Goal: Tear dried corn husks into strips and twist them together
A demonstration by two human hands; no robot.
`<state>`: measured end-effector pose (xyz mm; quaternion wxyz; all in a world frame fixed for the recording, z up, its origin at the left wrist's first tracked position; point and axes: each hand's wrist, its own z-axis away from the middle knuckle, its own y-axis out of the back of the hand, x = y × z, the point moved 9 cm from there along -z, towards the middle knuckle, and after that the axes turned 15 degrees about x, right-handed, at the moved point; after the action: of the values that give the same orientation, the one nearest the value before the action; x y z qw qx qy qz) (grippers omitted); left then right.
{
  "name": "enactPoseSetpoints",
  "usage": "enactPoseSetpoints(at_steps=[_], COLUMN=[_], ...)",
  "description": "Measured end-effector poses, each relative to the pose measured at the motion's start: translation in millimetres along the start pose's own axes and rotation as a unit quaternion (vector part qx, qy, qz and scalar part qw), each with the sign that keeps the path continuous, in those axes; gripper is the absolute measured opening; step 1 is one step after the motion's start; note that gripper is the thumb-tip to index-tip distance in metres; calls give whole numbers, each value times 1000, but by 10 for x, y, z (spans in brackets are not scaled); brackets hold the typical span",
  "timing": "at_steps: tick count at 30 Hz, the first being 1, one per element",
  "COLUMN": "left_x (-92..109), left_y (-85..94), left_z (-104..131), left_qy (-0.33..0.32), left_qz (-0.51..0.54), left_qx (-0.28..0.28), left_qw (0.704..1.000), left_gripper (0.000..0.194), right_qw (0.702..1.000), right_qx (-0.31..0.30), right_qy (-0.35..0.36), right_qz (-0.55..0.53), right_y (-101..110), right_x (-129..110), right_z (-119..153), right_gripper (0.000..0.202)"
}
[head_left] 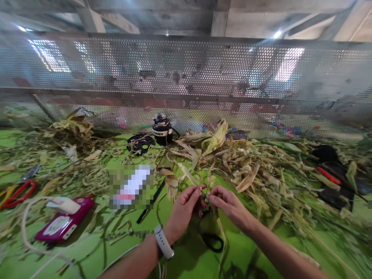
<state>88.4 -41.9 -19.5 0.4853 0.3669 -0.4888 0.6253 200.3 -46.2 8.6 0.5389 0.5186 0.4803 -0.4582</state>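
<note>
Both hands meet above the green tabletop (180,259), a little right of centre. My left hand (186,205), with a white band on its wrist, is closed in a pinch, its thumb and finger pressed together on something small. Close beside it, my right hand (228,203) pinches a thin dried leaf strip (221,228) whose long pale end hangs down toward me. The exact spot where the fingertips work is partly hidden and blurred. Beneath the hands lie black-handled scissors (214,242), partly covered by the strip and the fingers.
Dried husks (216,139) and leaf scraps spread across the table. A purple power box (65,221) with a white plug and cable lies left, near red-handled scissors (23,193). A black jar (162,130) stands at the back before a perforated metal screen (186,69).
</note>
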Motion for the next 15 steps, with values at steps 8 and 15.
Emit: enactPoseSetpoints(at_steps=[8, 15], left_x=[-52, -67], left_y=[-42, -41], left_z=[16, 77], left_qy=[-24, -36], left_qz=[-60, -87], left_qx=[-23, -11], left_qw=[998, 996], left_gripper=[49, 53], right_qw=[990, 988], right_qx=[-22, -27], right_qy=[-89, -80], right_qz=[-109, -126], right_y=[-157, -194], right_x=[141, 174], right_z=[50, 49], right_gripper=[40, 36])
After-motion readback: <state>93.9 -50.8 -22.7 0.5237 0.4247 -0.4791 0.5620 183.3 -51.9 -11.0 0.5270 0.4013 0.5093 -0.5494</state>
